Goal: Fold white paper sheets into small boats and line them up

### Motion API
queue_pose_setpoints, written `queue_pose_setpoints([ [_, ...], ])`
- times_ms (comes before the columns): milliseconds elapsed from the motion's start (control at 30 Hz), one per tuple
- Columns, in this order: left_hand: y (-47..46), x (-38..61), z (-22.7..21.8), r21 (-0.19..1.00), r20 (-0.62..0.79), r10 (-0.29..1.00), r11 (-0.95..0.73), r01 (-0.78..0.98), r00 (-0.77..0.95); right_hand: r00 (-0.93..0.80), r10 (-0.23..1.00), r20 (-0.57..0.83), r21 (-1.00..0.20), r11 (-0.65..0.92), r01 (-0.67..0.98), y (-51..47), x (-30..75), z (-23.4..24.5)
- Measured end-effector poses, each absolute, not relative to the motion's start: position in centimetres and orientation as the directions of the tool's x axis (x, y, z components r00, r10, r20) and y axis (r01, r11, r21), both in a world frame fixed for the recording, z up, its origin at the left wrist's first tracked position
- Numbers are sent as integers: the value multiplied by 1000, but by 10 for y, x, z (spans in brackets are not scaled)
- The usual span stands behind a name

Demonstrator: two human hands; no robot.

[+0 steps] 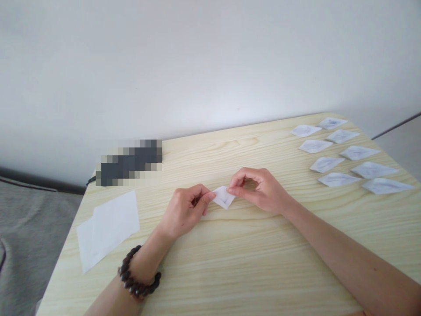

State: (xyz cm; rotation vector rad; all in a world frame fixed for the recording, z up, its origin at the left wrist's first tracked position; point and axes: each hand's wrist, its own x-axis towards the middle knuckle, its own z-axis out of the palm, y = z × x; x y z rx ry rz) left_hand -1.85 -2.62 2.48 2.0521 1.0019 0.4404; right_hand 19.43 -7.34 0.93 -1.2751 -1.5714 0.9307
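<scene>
A small folded piece of white paper (pixel 224 196) lies at the middle of the light wooden table (pixel 250 263). My left hand (pixel 186 210), with a dark bead bracelet on its wrist, pinches the paper's left end between thumb and fingers. My right hand (pixel 259 188) pinches the paper's right end with curled fingers. Both hands rest low on the tabletop, close together.
Several folded white paper shapes (pixel 348 158) lie in two rows at the table's far right. A few flat white sheets (pixel 107 226) lie at the left front. A dark blurred object (pixel 130 164) sits at the back left edge, against a pale wall.
</scene>
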Motion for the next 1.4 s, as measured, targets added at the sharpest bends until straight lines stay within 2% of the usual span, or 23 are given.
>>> queue_pose_setpoints([
  [100,-25,-21,20,728,41,769,-460,508,637,-92,981,171,-918,192,347,-73,194,9],
  [200,-21,-22,13,581,190,738,-616,532,647,-96,975,202,-873,224,434,-73,192,6],
  [300,-18,-22,8,456,290,704,-698,553,649,-130,948,290,-761,311,570,-72,189,3],
  [467,-22,-20,5,359,402,598,-799,481,693,-156,914,375,-594,366,717,-73,184,-1],
  [667,-31,-15,8,263,391,614,-788,556,686,-138,921,365,-548,332,768,-76,185,-1],
  [867,-32,-12,8,266,384,636,-770,580,669,-215,900,378,-490,392,779,-77,193,1],
  [1100,-37,-12,9,205,395,639,-762,615,660,-248,914,320,-416,371,830,-81,187,12],
  [1400,-36,-8,12,69,323,593,-792,607,737,-280,921,273,-522,386,761,-77,202,10],
])
